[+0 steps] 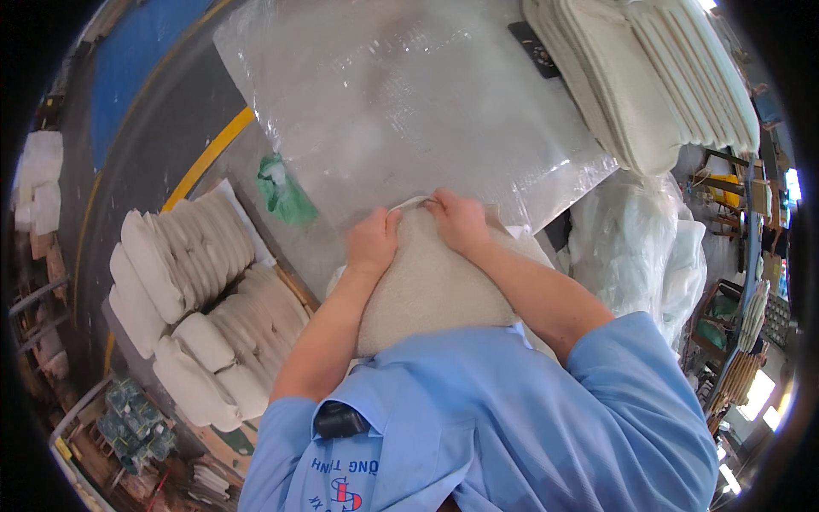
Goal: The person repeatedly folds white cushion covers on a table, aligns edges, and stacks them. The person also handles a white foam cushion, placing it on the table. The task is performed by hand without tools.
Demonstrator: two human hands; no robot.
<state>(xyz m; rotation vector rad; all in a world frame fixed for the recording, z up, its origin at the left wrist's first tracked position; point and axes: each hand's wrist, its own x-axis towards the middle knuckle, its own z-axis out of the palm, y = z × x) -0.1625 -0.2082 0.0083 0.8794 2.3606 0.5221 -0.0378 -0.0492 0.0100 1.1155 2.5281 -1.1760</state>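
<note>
A beige woven cushion (435,286), or its cover, lies against my front. Its far edge is raised between my two hands, with a pale strip along the rim. On the left side of that edge my left hand (373,243) is closed, thumb pressed on the fabric. My right hand (461,224) pinches the same edge at the right, near the far corner. The lower part of the cushion is hidden by my blue shirt. Just beyond my hands stretches a clear plastic sheet (409,94) over a pale surface.
Stacked beige cushions (631,85) stand at the far right, beside a dark flat item (534,49). More cushions (192,256) sit in rows at the left. A green plastic bag (286,194) lies left of the sheet. Clear plastic wrapping (627,247) bulges at the right.
</note>
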